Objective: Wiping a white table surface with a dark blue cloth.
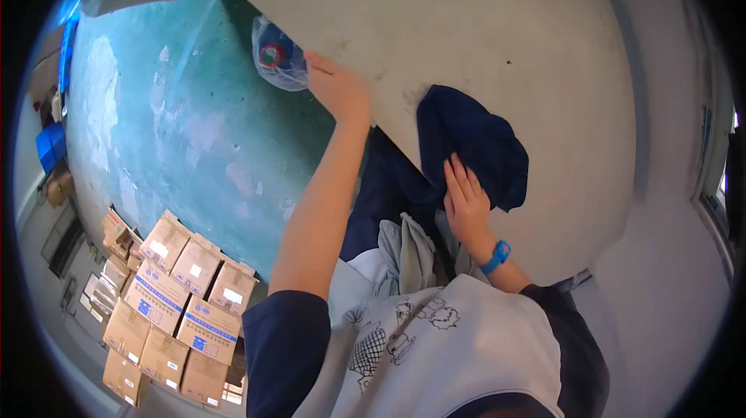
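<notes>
A dark navy folded cloth (474,146), perhaps a garment, lies partly on the pale tabletop (567,107) and hangs over its near left edge toward my lap. My right hand (468,204) rests on this cloth with its fingers stretched out flat. My left hand (339,90) reaches to the table's left edge, its fingers closed at the side of a clear plastic bag (268,76). Inside the bag shows something dark blue with a round red, white and green mark. The bag hangs beyond the edge, above the floor; its exact contents cannot be made out.
Stacked brown cardboard boxes (159,301) stand on the worn green floor (194,107) at the lower left. A blue box (51,146) sits by the far left wall. To the right of the table runs a pale wall (668,185).
</notes>
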A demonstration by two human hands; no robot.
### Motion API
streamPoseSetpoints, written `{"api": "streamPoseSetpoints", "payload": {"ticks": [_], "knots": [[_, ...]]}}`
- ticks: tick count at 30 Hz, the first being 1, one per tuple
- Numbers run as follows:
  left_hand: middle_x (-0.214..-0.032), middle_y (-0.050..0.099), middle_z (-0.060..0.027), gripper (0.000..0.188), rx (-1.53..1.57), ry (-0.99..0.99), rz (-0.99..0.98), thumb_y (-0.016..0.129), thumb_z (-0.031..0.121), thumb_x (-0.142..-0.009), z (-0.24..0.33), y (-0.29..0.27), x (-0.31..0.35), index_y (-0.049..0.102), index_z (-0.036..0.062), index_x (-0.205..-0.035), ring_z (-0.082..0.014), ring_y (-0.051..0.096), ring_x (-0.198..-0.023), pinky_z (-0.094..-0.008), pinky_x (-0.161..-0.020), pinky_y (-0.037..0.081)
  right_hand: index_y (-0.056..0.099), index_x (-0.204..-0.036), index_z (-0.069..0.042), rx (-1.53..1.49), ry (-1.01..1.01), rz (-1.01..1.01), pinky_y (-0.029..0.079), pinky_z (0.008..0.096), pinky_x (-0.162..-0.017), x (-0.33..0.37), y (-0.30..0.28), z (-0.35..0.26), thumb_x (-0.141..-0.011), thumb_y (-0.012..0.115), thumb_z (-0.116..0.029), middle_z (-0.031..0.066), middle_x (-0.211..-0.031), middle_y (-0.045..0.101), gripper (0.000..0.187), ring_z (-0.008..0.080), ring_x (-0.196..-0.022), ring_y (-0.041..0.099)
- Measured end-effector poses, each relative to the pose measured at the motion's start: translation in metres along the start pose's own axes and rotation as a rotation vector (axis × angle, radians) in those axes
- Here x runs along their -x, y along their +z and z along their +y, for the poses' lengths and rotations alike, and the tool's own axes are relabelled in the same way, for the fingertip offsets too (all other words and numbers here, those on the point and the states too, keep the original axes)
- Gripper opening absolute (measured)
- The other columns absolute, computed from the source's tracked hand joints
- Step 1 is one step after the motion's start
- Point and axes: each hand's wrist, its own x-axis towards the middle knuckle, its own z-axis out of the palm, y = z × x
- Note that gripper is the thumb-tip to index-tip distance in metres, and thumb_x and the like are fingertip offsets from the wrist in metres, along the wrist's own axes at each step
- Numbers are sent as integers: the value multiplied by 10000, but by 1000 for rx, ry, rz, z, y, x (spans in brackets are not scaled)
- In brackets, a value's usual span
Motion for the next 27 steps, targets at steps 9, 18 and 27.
{"api": "streamPoseSetpoints", "payload": {"ticks": [9, 18, 27], "knots": [[-1099, 657, -303, 563, 51, 15, 36, 302, 342, -1082, 8, -1, 4, 586, -139, -1151, -464, 602, -1009, -459, -875, 458, 519, -1349, 36, -8, -36, -56, 447, 435, -1045, 4, -16, -13, -737, 603, 79, 203, -1456, 474, 619, 362, -1348, 460], [-1064, 641, -339, 565, 40, 77, 56, 295, 336, -1082, -2, 2, 3, 586, -146, -1126, -495, 582, -1004, -479, -860, 453, 504, -1367, 40, 12, -74, 9, 404, 418, -1088, -62, -4, -35, -736, 593, 97, 217, -1468, 460, 640, 377, -1317, 487], [-1095, 639, -332, 569, 55, 45, 22, 286, 337, -1082, 7, 14, 8, 579, -145, -1151, -483, 590, -1006, -477, -864, 454, 479, -1359, 73, 59, -119, 122, 402, 411, -1091, -124, -3, -36, -752, 608, 55, 218, -1470, 448, 621, 372, -1323, 473]]}}
